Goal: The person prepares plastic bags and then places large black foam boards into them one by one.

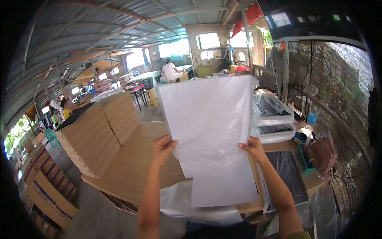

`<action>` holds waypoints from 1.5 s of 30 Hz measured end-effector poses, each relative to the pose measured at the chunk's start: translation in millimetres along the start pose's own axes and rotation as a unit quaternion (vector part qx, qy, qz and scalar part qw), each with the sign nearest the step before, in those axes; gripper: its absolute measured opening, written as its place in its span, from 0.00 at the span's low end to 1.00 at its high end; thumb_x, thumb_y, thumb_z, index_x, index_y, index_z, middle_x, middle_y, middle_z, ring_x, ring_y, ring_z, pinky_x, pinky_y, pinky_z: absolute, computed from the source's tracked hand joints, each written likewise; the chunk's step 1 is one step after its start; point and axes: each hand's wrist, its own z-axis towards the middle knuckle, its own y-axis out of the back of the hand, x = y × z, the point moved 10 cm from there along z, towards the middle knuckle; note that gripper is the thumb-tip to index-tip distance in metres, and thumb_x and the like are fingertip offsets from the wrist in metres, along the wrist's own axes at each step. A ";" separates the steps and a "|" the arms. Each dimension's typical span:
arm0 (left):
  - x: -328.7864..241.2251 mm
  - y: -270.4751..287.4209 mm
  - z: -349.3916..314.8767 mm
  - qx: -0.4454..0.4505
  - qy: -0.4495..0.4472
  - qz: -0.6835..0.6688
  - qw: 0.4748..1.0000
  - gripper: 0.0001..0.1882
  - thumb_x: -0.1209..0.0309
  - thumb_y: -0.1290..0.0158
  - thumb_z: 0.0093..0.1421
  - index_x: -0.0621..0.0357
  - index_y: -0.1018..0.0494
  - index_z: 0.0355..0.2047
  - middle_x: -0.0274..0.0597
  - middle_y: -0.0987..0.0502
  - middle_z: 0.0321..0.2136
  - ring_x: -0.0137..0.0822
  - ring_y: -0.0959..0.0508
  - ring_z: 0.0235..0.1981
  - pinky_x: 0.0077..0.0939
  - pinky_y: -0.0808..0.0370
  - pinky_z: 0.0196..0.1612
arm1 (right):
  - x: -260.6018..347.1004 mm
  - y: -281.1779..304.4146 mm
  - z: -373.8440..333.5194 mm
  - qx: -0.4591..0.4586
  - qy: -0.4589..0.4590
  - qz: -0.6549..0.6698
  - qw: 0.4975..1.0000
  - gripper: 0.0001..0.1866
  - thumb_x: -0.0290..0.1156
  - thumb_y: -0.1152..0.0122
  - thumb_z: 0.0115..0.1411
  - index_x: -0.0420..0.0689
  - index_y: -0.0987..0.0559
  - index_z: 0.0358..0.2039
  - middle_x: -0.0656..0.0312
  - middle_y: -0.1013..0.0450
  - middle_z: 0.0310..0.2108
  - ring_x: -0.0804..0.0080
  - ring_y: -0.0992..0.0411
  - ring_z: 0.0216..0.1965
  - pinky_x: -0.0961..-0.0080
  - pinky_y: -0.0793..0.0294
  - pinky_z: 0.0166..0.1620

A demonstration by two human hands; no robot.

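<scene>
Between my hands a clear plastic bag (209,115) is spread out, wrinkled toward its near edge, with white showing through it. My left hand (162,148) pinches its left side near the lower corner. On the opposite side, my right hand (252,149) grips the edge between thumb and fingers. A plain white sheet (225,184) lies below the bag, closer to me, and another white edge shows beside it. Crumpled clear plastic (175,201) rests at the table's near edge. Whether the bag holds a white sheet or only lies over one, I cannot tell.
Stacked brown cardboard boxes (93,133) stand on the left of the wooden table (149,147). Plastic-wrapped dark trays or frames (272,109) are piled at the right, near a green bin (305,161). Flattened cartons (49,197) lean at lower left. A person (169,71) is further back.
</scene>
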 end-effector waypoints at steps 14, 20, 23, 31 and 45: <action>1.7 -21.6 -130.5 -0.067 0.121 0.255 0.957 0.33 0.80 0.40 0.48 0.62 0.36 0.57 0.42 0.23 0.27 0.31 0.23 0.27 0.23 0.29 0.29 | 78.0 -37.5 -122.2 -0.044 0.137 -0.387 0.911 0.51 0.31 0.30 0.47 0.45 0.51 0.67 0.58 0.28 0.27 0.58 0.29 0.26 0.61 0.32 0.34; 47.6 -21.3 -234.7 -0.031 0.222 0.421 0.879 0.27 0.81 0.49 0.51 0.56 0.33 0.54 0.49 0.25 0.17 0.43 0.26 0.17 0.33 0.31 0.23 | 24.0 -12.6 -220.9 -0.003 -0.161 -0.387 0.908 0.49 0.16 0.46 0.40 0.52 0.46 0.66 0.49 0.33 0.22 0.51 0.30 0.26 0.65 0.30 0.33; 25.1 -23.6 -274.0 -0.010 0.149 0.435 0.888 0.26 0.79 0.51 0.54 0.55 0.34 0.56 0.50 0.26 0.16 0.47 0.26 0.17 0.36 0.30 0.24 | 39.2 -16.4 -261.1 -0.010 -0.138 -0.381 0.914 0.45 0.13 0.51 0.39 0.50 0.39 0.63 0.50 0.32 0.22 0.52 0.30 0.25 0.68 0.29 0.33; -12.7 -32.6 -362.7 0.176 0.228 0.485 0.826 0.26 0.72 0.54 0.61 0.53 0.37 0.61 0.56 0.24 0.24 0.45 0.22 0.24 0.37 0.27 0.29 | 74.9 -21.6 -339.6 -0.049 -0.124 -0.328 0.935 0.36 0.11 0.49 0.42 0.46 0.28 0.56 0.51 0.30 0.23 0.60 0.29 0.24 0.75 0.29 0.32; -63.8 -55.7 -346.7 0.167 0.236 0.227 0.930 0.13 0.73 0.48 0.59 0.63 0.24 0.44 0.50 0.24 0.20 0.35 0.26 0.19 0.25 0.30 0.25 | 61.9 -21.1 -362.2 0.033 -0.198 -0.144 0.969 0.34 0.07 0.56 0.47 0.45 0.27 0.56 0.59 0.26 0.27 0.74 0.29 0.25 0.81 0.30 0.32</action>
